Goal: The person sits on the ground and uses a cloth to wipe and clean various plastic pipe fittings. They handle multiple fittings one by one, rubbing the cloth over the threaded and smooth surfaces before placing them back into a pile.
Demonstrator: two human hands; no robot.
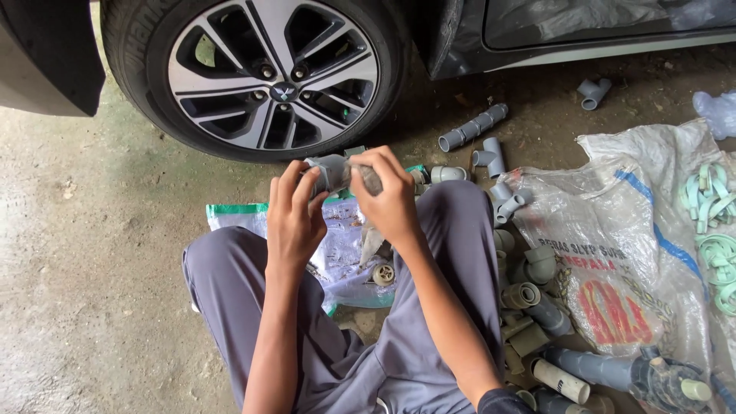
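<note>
On the concrete floor [92,253] by a car wheel [272,73], the left hand [294,218] and right hand [387,195] are gripping a grey pipe fitting [331,172], fingers curling narrowly around both its ends

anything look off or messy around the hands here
Nothing looks damaged or spilled. Both hands, left hand and right hand, hold a grey pipe fitting. More grey fittings lie loosely heaped beside the white sack.
</note>
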